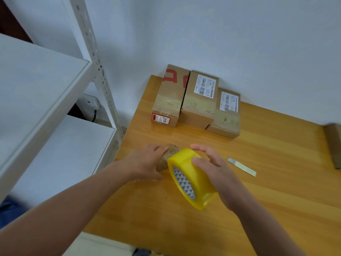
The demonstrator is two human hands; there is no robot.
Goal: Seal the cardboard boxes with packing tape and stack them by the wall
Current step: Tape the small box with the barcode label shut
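Cardboard boxes point(200, 100), 3 side by side with tape across their tops, stand on the wooden table point(267, 200) against the wall. Nearer the camera, the right hand point(217, 174) grips a yellow tape roll point(190, 169), held tilted. The left hand point(145, 163) curls over a blurred brown object point(167, 157) just beside the roll. A metal strip point(241, 167) lies flat to the right.

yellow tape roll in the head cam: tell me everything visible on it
The tape roll is wide, glossy translucent yellow, its core lined with a grey triangle print. It is tilted on edge, hole toward the camera, over the wooden table. The right hand grips its outer band, thumb pressing it. Its far edge nears the brown object the left hand holds; contact unclear.
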